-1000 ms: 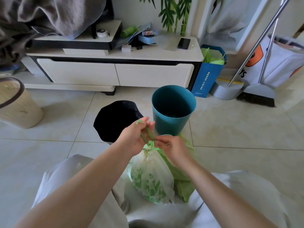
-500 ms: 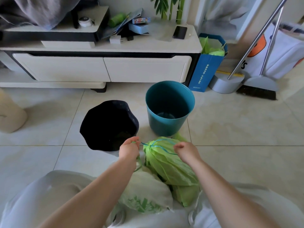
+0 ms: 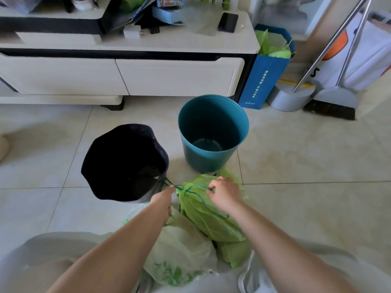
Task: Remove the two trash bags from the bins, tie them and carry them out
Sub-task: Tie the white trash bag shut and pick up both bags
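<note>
A green trash bag (image 3: 209, 216) lies on the floor in front of me, its mouth gathered by a blue drawstring (image 3: 191, 188). My left hand (image 3: 164, 200) pinches one end of the string. My right hand (image 3: 224, 194) grips the other end, and the string is taut between them. A whitish bag with green print (image 3: 179, 256) lies nearer me, under my left forearm, with its top closed. Beyond them stand the black bin (image 3: 124, 161) and the teal bin (image 3: 212, 132), both without bags.
A white TV cabinet (image 3: 127, 75) runs along the back. A blue paper bag (image 3: 265, 79) with green sheets, a grey dustpan (image 3: 289, 99) and a broom (image 3: 332, 102) stand at the right. My knees in pale trousers fill the bottom edge.
My hands left the tied whitish bag and took the green bag's blue drawstring. They have pulled the ends apart, cinching its mouth. The view tilted down.
</note>
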